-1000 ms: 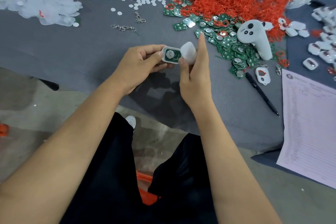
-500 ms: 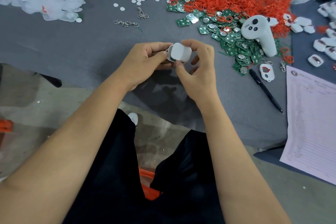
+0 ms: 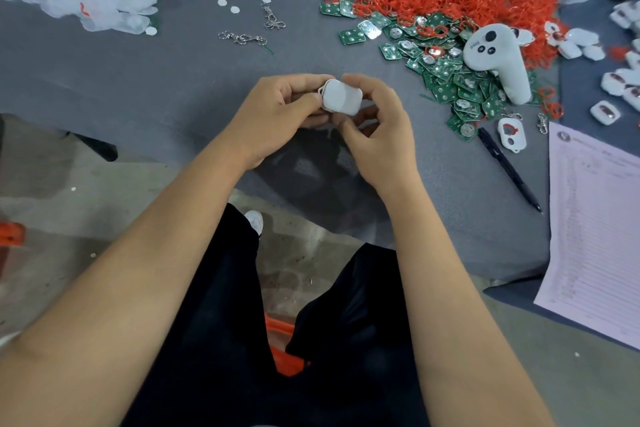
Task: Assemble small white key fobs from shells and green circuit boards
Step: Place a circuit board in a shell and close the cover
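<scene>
Now capped with its white shell: key fob, green board gone from sight.
Pinched between left hand and right hand above the worktop; closing step, probably needs an even squeeze next.

circuit boards right of hands, pen beside paper

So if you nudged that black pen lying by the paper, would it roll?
The black pen probably rolls sideways easily: it looks slim and round, lying flat on the smooth grey table. It likely stays stiff and light when lifted.
</scene>
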Action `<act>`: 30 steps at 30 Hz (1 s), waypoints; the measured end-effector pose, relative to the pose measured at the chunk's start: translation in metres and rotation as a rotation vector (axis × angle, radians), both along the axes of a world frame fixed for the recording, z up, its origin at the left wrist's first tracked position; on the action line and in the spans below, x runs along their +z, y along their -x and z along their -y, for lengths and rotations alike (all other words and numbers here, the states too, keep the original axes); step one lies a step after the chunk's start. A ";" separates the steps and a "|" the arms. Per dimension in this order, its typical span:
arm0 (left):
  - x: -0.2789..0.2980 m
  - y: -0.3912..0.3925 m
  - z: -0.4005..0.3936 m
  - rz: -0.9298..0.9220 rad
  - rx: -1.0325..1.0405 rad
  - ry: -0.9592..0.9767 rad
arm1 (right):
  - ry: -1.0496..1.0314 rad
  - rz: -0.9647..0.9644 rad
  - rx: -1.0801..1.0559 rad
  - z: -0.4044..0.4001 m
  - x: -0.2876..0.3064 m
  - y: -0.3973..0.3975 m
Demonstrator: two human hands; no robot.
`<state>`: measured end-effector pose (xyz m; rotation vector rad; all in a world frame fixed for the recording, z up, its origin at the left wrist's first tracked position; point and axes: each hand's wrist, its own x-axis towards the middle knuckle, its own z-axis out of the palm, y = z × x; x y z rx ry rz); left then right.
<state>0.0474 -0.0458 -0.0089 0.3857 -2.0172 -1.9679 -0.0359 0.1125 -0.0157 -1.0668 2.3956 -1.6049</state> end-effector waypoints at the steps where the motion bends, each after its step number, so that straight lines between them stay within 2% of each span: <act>1: 0.000 0.000 0.000 0.001 0.005 -0.001 | -0.006 0.013 0.004 0.000 0.000 0.001; 8: 0.000 0.000 -0.001 -0.007 0.026 0.057 | 0.012 0.041 0.025 0.000 0.001 0.001; 13: -0.001 -0.001 0.000 -0.030 0.025 0.003 | 0.149 0.211 -0.064 0.000 0.003 0.003; 20: 0.000 -0.001 -0.002 -0.016 -0.016 0.088 | 0.163 0.408 -0.031 -0.004 0.006 0.010; 30: 0.000 0.002 -0.003 0.051 -0.090 0.158 | 0.056 0.409 -0.079 0.002 0.009 0.010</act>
